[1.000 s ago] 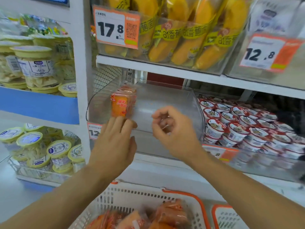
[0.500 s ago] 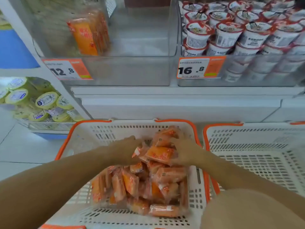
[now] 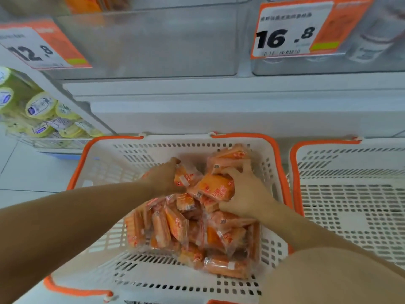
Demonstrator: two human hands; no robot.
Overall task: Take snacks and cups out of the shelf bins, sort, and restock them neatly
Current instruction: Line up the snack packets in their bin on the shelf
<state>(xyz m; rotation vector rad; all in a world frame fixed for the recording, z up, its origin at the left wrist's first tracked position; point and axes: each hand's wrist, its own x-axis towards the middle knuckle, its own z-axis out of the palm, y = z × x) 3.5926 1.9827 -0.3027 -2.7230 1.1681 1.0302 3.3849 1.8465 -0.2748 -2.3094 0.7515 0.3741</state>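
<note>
Head view: white basket (image 3: 105,163) on pale floor (image 3: 26,172) below shelf (image 3: 219,102).

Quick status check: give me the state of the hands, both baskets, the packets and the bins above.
left hand: down in the pile, gripping a packet
right hand: gripping a packet on top of the pile
left basket: holds a loose heap of orange packets
right basket: nothing visible inside
12.8 bin: a few packets at the back left, the rest bare
16.8 bin: holds cups, blurred
</note>
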